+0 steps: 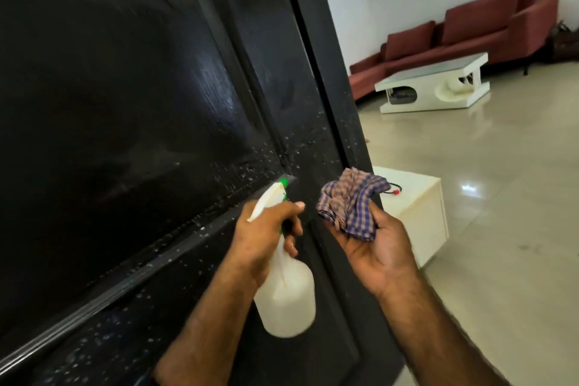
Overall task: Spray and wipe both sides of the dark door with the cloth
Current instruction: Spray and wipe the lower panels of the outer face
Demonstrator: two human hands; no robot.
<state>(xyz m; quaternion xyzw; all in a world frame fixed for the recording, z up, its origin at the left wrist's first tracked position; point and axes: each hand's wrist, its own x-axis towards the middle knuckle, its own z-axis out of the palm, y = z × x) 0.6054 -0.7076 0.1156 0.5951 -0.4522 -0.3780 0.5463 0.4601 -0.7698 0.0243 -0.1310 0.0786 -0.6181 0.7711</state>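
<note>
Left hand (pixel 266 230) grips spray bottle (pixel 286 301), nozzle at door (pixel 131 103); right hand (pixel 374 247) holds cloth (pixel 351 204). Droplets beaded: wipe lower rail promptly, overlapping strokes.

left hand (pixel 266 229) gripping, right hand (pixel 376 247) pinching (both raised).

Soft daylight, floor (pixel 470 188) glare, slight blur.

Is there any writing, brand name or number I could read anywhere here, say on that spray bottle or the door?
None can be read.
Spray bottle: plain white, no label facing the camera.
Dark door: only spray droplets, no sign.
Checked cloth: a pattern, no text.
White box: no lettering visible.
</note>
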